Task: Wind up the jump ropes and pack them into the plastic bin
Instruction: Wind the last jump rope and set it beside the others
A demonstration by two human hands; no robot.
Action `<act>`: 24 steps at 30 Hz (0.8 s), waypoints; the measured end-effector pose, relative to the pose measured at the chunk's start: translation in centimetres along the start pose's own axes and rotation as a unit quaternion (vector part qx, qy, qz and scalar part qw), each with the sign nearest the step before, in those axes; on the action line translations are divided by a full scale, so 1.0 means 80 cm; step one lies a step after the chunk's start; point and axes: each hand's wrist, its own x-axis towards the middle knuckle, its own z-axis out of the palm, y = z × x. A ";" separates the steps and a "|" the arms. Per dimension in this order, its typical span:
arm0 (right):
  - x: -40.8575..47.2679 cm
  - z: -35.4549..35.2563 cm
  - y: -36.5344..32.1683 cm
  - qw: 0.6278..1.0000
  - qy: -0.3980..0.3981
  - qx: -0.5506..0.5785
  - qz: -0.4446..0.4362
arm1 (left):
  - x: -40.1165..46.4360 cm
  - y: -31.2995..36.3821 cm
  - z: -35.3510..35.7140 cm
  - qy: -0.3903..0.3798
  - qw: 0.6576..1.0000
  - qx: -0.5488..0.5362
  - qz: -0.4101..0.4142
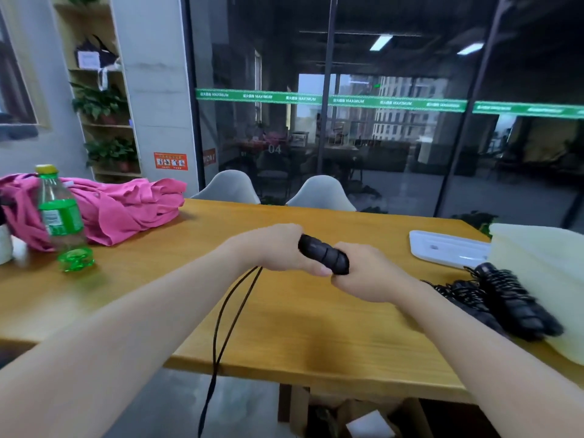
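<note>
Above the middle of the wooden table (pixel 284 327), both hands meet on one black jump-rope handle (pixel 324 252). The left hand (pixel 281 248) wraps its fingers around the handle's far end; the right hand (pixel 366 273) grips the near end, fingers curled tight. Two strands of black rope (pixel 234 311) drop from under the left hand, cross the table edge and hang toward the floor.

At the right side of the table, wound jump ropes (pixel 499 298) lie in a dark bundle, touching the translucent plastic bin (pixel 543 273). Behind them rests a white lid (pixel 448 248), flat on the tabletop.

At the left end stand a green plastic bottle (pixel 61 219), blurred, and a heap of pink cloth (pixel 126 207) just behind it. Two grey chairs (pixel 320 191) sit at the far edge, before a glass partition (pixel 379 105).
</note>
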 end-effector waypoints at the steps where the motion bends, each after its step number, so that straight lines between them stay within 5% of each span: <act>1: -0.005 -0.005 -0.001 0.999 0.003 0.037 0.005 | -0.003 0.006 0.005 0.040 0.999 0.006 0.004; 5: -0.032 -0.029 0.005 0.985 -0.071 0.157 0.003 | -0.013 0.011 0.012 0.128 0.990 -0.002 0.060; 10: -0.055 -0.022 0.010 0.947 -0.154 0.282 0.015 | -0.017 0.005 0.007 0.084 0.990 -0.047 0.106; 15: -0.056 -0.010 0.011 0.933 -0.135 0.331 0.045 | -0.014 0.000 0.006 0.075 0.984 -0.083 0.140; 17: -0.055 -0.012 0.015 0.921 -0.122 0.368 0.041 | -0.015 -0.008 0.006 0.088 0.971 -0.174 0.137; 21: -0.052 -0.006 0.015 0.870 -0.121 0.477 0.026 | -0.015 -0.023 0.011 0.082 0.931 -0.338 0.107; 24: -0.043 0.000 0.004 0.777 -0.066 0.626 0.019 | -0.013 -0.020 0.023 0.129 0.921 -0.360 0.072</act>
